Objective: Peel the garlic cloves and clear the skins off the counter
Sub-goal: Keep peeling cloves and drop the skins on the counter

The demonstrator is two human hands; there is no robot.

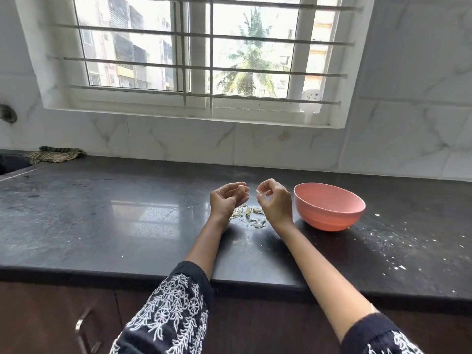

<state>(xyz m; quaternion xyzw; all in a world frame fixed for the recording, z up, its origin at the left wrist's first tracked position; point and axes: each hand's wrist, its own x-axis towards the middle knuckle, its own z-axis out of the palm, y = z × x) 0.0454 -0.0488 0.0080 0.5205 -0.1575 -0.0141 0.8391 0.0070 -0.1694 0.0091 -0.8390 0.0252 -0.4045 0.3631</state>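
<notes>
My left hand (227, 199) is raised over the black counter (102, 226) and pinches a small pale garlic clove (240, 187) in its fingertips. My right hand (275, 200), a little to the right, pinches a thin white bit of skin (258, 192) between thumb and finger. Below and between the hands lies a small heap of garlic skins (249, 215) on the counter. A pink bowl (329, 208) stands just right of my right hand; its inside is hidden from here.
White crumbs (398, 254) are scattered over the right part of the counter. A striped cloth (55, 154) lies at the back left beside a sink edge. The tiled wall and a barred window run behind. The counter's front edge (127, 273) is near my elbows.
</notes>
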